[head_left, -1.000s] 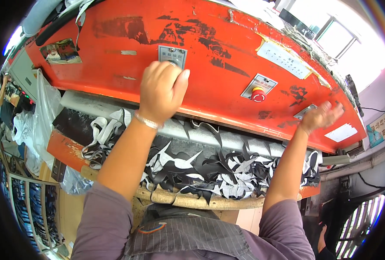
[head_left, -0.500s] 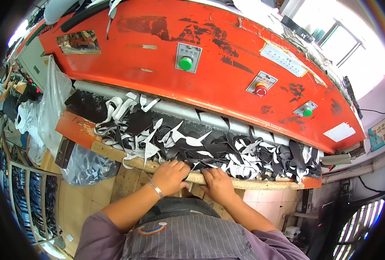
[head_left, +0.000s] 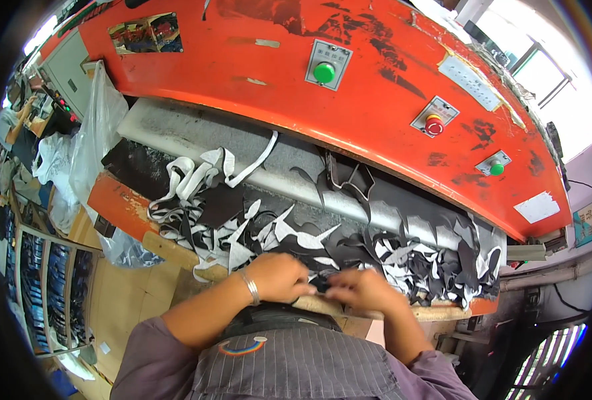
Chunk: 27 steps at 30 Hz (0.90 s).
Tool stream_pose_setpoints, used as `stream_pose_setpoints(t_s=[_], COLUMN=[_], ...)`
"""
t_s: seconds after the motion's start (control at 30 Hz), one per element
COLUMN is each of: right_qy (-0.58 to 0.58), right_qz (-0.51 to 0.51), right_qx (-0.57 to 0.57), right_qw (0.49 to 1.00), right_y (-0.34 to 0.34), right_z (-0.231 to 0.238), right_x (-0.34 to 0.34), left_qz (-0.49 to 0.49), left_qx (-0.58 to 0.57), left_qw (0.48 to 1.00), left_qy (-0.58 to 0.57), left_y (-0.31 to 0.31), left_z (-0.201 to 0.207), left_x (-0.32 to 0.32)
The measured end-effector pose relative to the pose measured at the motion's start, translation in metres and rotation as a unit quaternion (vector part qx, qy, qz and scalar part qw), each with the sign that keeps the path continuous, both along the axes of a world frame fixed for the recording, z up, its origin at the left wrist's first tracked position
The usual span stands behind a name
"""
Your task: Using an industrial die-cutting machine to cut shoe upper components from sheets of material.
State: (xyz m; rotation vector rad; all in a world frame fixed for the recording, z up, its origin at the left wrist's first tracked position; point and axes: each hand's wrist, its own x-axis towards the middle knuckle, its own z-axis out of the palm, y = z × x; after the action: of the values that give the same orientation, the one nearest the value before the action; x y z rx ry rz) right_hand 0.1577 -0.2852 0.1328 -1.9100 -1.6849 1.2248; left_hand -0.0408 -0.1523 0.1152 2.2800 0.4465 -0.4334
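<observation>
My left hand [head_left: 279,277], with a bracelet at the wrist, is closed over the front edge of the machine bed, its fingers curled inward. Close beside it, my right hand [head_left: 363,291] is bent toward the left fingertips and slightly blurred. Both hands look pinched together over something small and dark that I cannot make out. Just beyond them lies a heap of black and white offcuts [head_left: 296,237], thin and curling. A dark, angular metal cutting die [head_left: 349,179] stands further back, under the edge of the red machine [head_left: 243,73].
Green push buttons [head_left: 324,73] and a red stop button [head_left: 434,125] sit on the machine front. At the left are a clear plastic bag [head_left: 99,127], a bag of scraps [head_left: 129,250] and a rack [head_left: 46,287]. A person [head_left: 13,127] is at the far left.
My hands have left their rest on the wooden edge and come together with fingers curled. The view has shifted, showing more of the bed and the cutting die under the machine.
</observation>
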Motion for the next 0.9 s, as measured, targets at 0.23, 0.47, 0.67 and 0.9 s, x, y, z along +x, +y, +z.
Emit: stream_pose_setpoints(t_s=[0.23,0.47,0.67,0.9], right_qy=[-0.280,-0.263,0.060,-0.134], right_qz=[-0.045,-0.109,-0.097,-0.181], right_qx=[0.199,0.179,0.099,0.216], right_qw=[0.938,0.942,0.989,0.950], right_y=[0.144,0.124,0.094,0.078], right_z=[-0.011,-0.008,-0.018,-0.016], right_x=[0.083,0.069,0.046,0.114], left_qz=[0.250,0.269,0.221,0.194], left_qx=[-0.002,-0.214,-0.108,-0.068], left_qw=[0.902,0.898,0.903,0.915], left_qy=[-0.353,-0.276,-0.351,-0.346], left_y=[0.081,0.112,0.117,0.106], left_z=[-0.058,-0.060,-0.064,-0.058], left_x=[0.088,0.095,0.101,0.097])
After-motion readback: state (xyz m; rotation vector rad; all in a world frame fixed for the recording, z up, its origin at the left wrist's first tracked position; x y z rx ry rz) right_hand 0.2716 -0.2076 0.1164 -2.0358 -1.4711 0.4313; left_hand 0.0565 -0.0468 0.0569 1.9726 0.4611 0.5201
